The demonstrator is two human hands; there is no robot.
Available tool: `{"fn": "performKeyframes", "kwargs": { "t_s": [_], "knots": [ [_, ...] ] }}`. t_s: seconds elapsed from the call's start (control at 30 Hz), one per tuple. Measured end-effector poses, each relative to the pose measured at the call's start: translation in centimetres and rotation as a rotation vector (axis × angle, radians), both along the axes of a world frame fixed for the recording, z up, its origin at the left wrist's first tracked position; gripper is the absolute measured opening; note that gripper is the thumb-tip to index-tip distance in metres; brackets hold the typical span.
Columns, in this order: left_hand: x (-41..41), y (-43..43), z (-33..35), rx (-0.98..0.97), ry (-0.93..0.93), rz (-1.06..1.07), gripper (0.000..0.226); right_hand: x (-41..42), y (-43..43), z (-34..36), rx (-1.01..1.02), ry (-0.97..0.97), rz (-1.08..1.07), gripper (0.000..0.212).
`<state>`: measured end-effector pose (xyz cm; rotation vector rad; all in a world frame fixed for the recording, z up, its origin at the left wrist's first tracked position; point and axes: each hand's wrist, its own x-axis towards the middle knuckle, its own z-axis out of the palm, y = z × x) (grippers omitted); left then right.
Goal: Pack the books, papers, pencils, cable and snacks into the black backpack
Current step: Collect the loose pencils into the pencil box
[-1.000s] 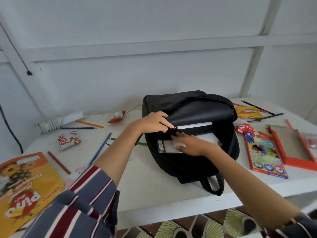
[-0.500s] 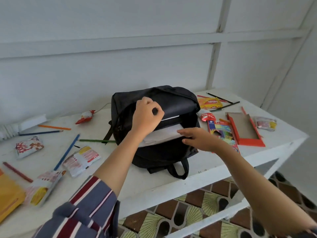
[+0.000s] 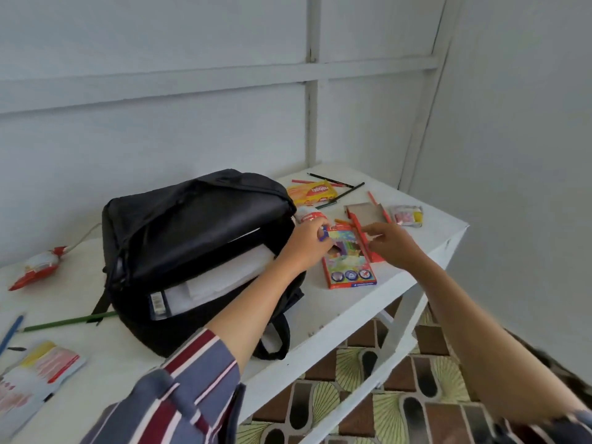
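Observation:
The black backpack (image 3: pixel 192 232) lies on the white table (image 3: pixel 323 312), its mouth open toward me with white papers and books (image 3: pixel 224 277) showing inside. To its right lies a colourful pencil box (image 3: pixel 349 267), and an orange cardboard tray (image 3: pixel 363 213) leans over the box's far edge. My left hand (image 3: pixel 307 243) pinches the box's near-left top corner. My right hand (image 3: pixel 395 243) reaches across to the right side of the box, its fingers stretched and touching the tray's orange edge.
A yellow snack pack (image 3: pixel 312 192) and loose pencils (image 3: pixel 339 189) lie behind the box, and a small wrapped snack (image 3: pixel 407 214) sits by the table's right corner. On the left are a red-white snack (image 3: pixel 38 267), a white cable (image 3: pixel 86 232), a green pencil (image 3: pixel 64 322) and another snack pack (image 3: pixel 38 370).
Both hands left the backpack's opening and moved right to the pencil box. My view swung right, so the orange book at the left is out of sight.

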<state>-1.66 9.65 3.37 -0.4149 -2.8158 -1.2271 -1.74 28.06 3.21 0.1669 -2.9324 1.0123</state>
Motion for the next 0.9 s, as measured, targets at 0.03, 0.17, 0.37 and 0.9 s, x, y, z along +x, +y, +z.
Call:
{"fn": "performKeyframes", "kwargs": {
  "t_s": [0.03, 0.17, 0.37, 0.9],
  "knots": [
    [-0.6, 0.7, -0.2, -0.011, -0.067, 0.013, 0.042, -0.5, 0.8, -0.2, 0.009, -0.002, -0.036, 0.04],
    [-3.2, 3.0, -1.6, -0.07, -0.266, 0.08, 0.054, -3.5, 4.0, -1.2, 0.006, 0.001, -0.126, 0.04],
    [-5.9, 5.8, -3.2, -0.234, -0.404, 0.348, 0.071, -8.5, 7.6, -1.9, 0.026, -0.04, -0.124, 0.035],
    [-7.2, 8.4, -3.9, -0.253, -0.377, 0.581, 0.087, -12.7, 7.2, -2.7, 0.098, -0.082, -0.043, 0.041]
  ]
}}
